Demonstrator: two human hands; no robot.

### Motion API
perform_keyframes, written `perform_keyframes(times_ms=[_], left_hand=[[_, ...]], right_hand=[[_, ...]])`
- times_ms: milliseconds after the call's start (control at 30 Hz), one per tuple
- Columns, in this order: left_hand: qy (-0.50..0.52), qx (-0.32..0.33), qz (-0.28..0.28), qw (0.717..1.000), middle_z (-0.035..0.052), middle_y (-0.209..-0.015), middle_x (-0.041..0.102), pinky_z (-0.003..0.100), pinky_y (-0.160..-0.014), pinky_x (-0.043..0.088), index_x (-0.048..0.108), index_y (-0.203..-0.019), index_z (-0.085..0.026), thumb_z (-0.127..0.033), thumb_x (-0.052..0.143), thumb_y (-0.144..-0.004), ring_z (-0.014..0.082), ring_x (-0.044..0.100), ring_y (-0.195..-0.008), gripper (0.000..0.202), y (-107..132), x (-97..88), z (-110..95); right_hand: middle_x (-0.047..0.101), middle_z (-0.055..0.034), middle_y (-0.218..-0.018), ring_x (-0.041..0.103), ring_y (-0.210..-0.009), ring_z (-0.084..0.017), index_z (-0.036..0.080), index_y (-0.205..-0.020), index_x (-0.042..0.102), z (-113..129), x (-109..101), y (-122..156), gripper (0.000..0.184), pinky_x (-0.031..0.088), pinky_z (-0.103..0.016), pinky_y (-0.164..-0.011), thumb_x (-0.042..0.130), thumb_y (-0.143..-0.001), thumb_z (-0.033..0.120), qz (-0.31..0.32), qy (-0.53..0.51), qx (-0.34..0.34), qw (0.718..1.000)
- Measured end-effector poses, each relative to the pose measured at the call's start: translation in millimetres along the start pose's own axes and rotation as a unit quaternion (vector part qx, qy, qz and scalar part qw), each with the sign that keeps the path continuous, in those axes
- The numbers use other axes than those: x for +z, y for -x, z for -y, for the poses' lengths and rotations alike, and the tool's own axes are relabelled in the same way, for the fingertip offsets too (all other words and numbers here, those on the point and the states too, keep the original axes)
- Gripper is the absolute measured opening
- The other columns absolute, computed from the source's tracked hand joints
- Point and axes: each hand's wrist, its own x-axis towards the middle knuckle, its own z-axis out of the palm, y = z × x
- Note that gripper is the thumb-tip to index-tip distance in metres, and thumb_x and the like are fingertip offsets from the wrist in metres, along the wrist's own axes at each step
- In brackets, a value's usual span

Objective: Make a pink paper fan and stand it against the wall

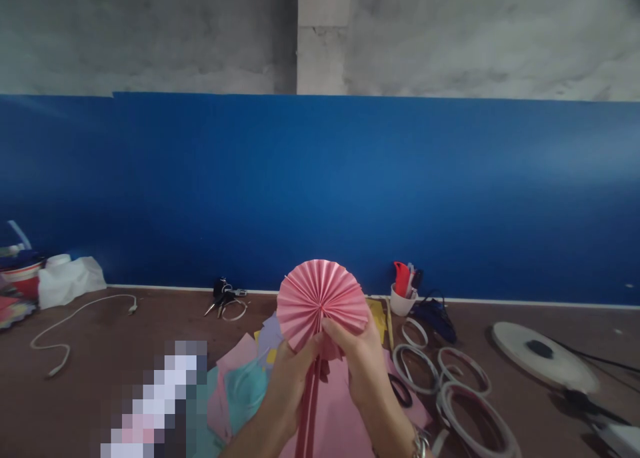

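In the head view, left hand (289,375) and right hand (359,351) gripped a pink paper fan (313,288) between them, thumbs pressed on its lower front. Disc spread fully above the grip. Red strips (308,411) ran down below; paper sheets (245,385) lay beneath, white cup (401,304) beyond, right.

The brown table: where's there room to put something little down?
Bare tabletop shows between the white cable and the dark key-like bundle, and in a narrower patch between the blue pouch-like thing and the round white disc. It's crowded around the pink fan, left hand and right hand, with coloured paper beneath and white rings to the right.
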Motion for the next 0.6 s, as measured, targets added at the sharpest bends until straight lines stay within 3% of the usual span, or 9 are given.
perform_keyframes(times_ms=[200,400,600], left_hand=[[0.012,-0.008,-0.013,1.000,-0.0038,-0.051,0.053,0.020,-0.044,0.037,0.067,-0.080,-0.014,-0.042,0.076,-0.065,0.0086,0.045,-0.045,0.033,2.9,4.3,-4.0],[0.012,-0.014,0.017,1.000,-0.0036,-0.050,0.052,0.020,-0.044,0.035,0.062,-0.074,-0.014,-0.042,0.073,-0.071,0.0078,0.043,-0.045,0.030,-2.4,-4.3,5.5],[0.012,-0.020,0.006,1.000,-0.0043,-0.051,0.051,0.019,-0.042,0.032,0.059,-0.074,-0.016,-0.043,0.073,-0.070,0.0071,0.041,-0.043,0.031,-4.1,-5.3,8.0]], right_hand=[[0.069,-0.0044,-0.084,0.064,-0.071,-0.020,0.018,-0.101,0.059,-0.6,0.4,1.9,0.044,0.052,-0.030,-0.063,0.076,-0.061,0.024,-0.009,0.006,-0.009,1.000],[0.069,-0.0036,-0.079,0.062,-0.063,-0.018,0.017,-0.092,0.062,-0.5,0.1,1.0,0.035,0.051,-0.028,-0.056,0.076,-0.062,0.027,0.001,0.002,0.003,1.000],[0.070,-0.0072,-0.090,0.064,-0.077,-0.022,0.017,-0.099,0.063,2.0,-0.3,0.3,0.040,0.053,-0.032,-0.067,0.076,-0.064,0.028,0.028,-0.010,0.008,1.000]])
